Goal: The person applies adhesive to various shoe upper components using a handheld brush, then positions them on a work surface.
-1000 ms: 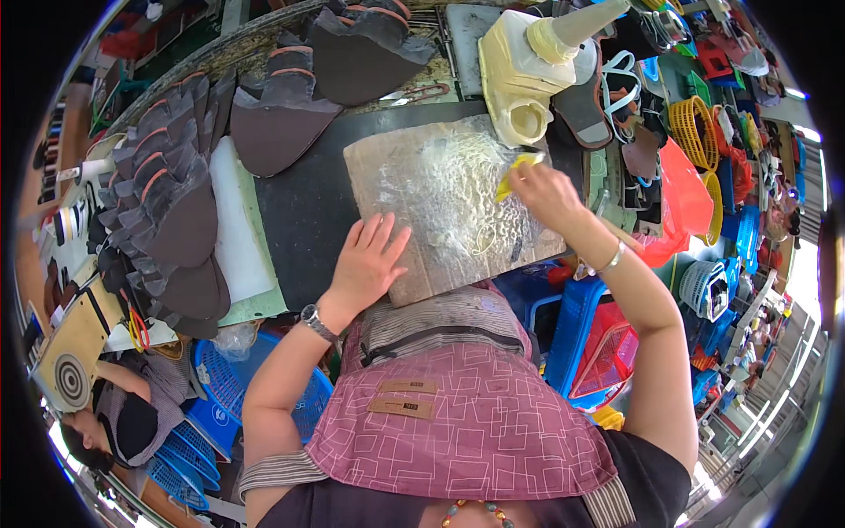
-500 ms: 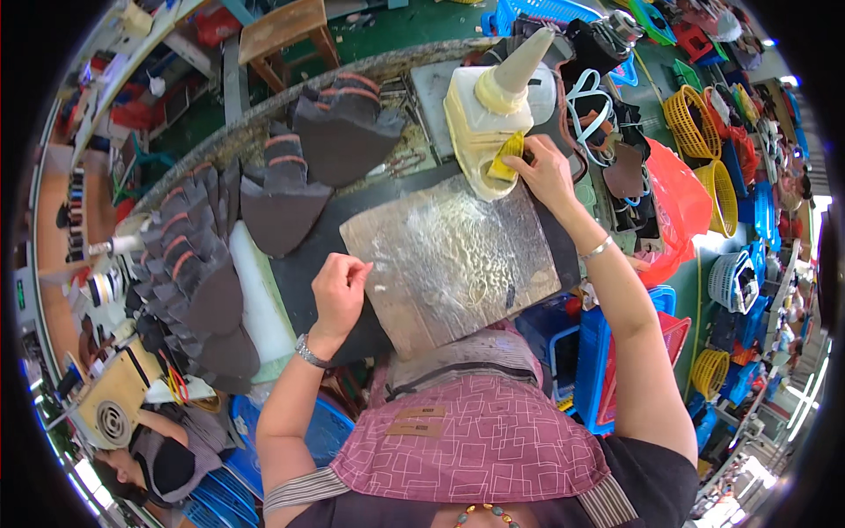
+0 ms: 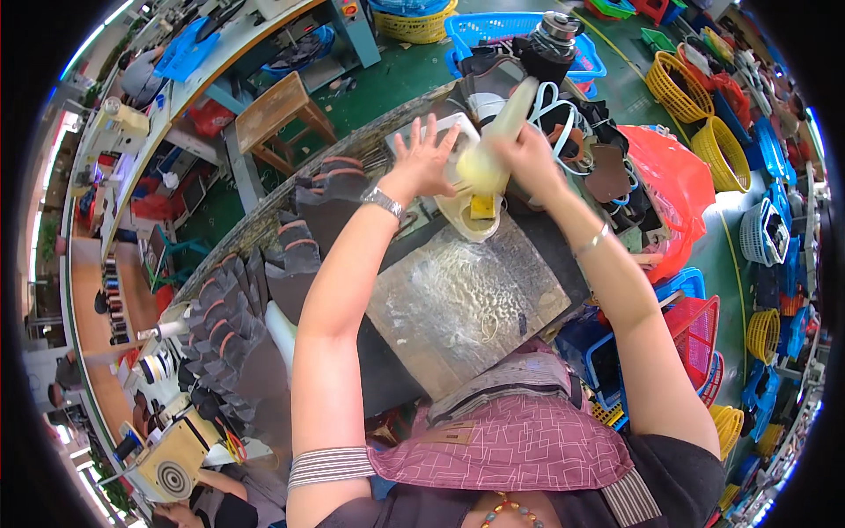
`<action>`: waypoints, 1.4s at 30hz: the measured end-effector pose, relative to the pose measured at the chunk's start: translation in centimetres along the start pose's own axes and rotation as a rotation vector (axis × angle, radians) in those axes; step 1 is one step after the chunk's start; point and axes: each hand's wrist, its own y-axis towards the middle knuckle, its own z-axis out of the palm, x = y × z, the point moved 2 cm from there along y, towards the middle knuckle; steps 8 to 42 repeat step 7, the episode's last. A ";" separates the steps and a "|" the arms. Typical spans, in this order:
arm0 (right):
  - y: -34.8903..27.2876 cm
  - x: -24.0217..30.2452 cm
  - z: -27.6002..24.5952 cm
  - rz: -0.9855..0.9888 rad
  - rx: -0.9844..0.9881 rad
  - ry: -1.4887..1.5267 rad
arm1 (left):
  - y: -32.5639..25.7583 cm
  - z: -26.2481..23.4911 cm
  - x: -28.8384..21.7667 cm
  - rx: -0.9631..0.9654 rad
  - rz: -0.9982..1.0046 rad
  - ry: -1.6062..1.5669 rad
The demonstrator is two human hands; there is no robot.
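A white glue-smeared container [image 3: 459, 132] with a front ledge stands at the far edge of the worn board [image 3: 449, 299]. My right hand [image 3: 528, 163], partly blurred, is closed around the pale cone-shaped nozzle [image 3: 513, 113], whose yellowish base also looks smeared by motion. Beside the container's left side is my left hand [image 3: 422, 160], its fingers spread, holding nothing. A small yellow piece [image 3: 482, 207] rests on the ledge. White, stringy residue covers the middle of the board.
Dark cut pieces [image 3: 233, 326] with reddish edges lie stacked at the left. A red plastic bag [image 3: 669, 198] sits on the right, near pale blue straps [image 3: 554, 101]. A black flask [image 3: 554, 40] stands at the back. A wooden stool [image 3: 280, 119] is beyond the bench.
My left hand has gone up and forward from the board's left edge to the container, its fingers opening. My right hand has let go of the yellow piece and taken the cone-shaped nozzle.
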 end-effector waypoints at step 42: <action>-7.0 -5.8 4.3 -0.309 -0.078 -0.518 | 2.2 0.0 -0.5 0.218 -0.063 -0.009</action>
